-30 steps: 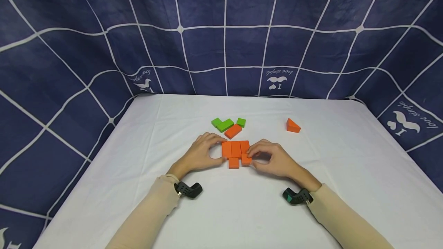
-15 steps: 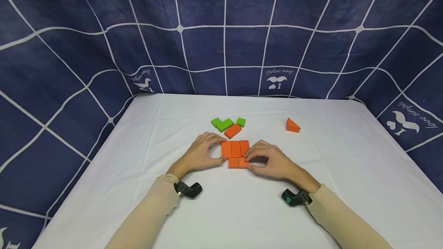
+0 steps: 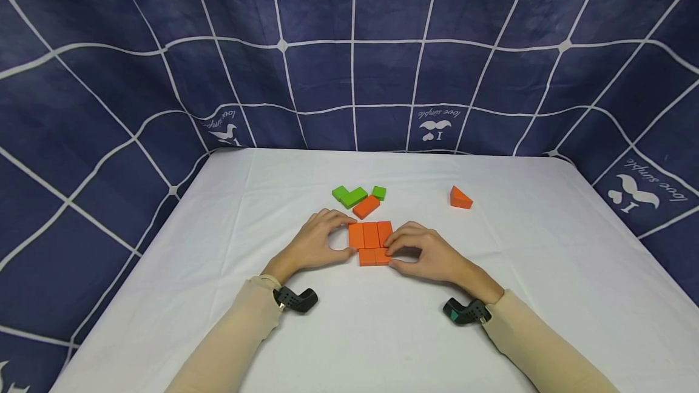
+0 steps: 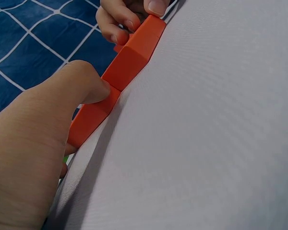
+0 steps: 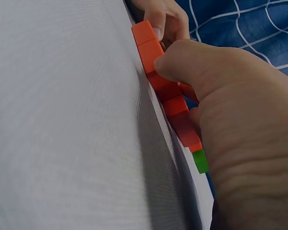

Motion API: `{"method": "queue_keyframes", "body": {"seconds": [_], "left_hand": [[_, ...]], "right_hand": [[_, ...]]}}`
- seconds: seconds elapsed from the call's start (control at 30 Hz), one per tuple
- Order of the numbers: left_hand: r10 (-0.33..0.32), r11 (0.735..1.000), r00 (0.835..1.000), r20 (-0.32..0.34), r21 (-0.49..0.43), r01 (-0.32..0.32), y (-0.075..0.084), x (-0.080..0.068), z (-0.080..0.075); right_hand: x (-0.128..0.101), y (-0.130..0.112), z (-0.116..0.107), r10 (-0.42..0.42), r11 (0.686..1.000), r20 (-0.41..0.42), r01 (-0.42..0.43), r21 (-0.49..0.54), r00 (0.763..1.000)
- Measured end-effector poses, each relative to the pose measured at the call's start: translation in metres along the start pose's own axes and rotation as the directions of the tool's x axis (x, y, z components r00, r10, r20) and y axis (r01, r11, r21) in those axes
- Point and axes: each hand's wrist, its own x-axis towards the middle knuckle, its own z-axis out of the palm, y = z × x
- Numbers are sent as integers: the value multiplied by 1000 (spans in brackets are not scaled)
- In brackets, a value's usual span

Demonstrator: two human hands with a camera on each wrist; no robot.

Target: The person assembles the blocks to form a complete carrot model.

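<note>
White desk [image 3: 273,199] carries everything. Orange block cluster [image 3: 371,235] sits mid-desk between my hands. My left hand [image 3: 314,244] grips its left edge, thumb and fingers curled round it. My right hand [image 3: 431,253] pinches small orange block [image 3: 383,256] against the cluster's near right. Green blocks [image 3: 352,195] just behind; orange wedge [image 3: 460,198] well apart, right.

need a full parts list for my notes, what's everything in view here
orange blocks in cluster: five, orange, three side by side with two in front, table centre between the hands
orange block: one, orange, lying at an angle just behind the cluster
green blocks: three, green, behind the angled orange block
orange wedge: one, orange, alone at back right
table: one, white cloth
backdrop: one, navy with white grid
left hand: one, pinches the cluster's left side
right hand: one, pinches the front right block
</note>
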Motion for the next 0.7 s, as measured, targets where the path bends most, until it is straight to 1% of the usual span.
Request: {"method": "queue_keyframes", "body": {"seconds": [0.4, 0.7], "left_hand": [[-4, 1000, 1000, -2, -5, 4, -1, -1, 0], [1, 1000, 1000, 1, -6, -1, -1, 0, 0]], "right_hand": [[0, 1, 1, 5, 1000, 4, -5, 6, 1000], [2, 0, -1, 21, 998, -33, -18, 68, 999]]}}
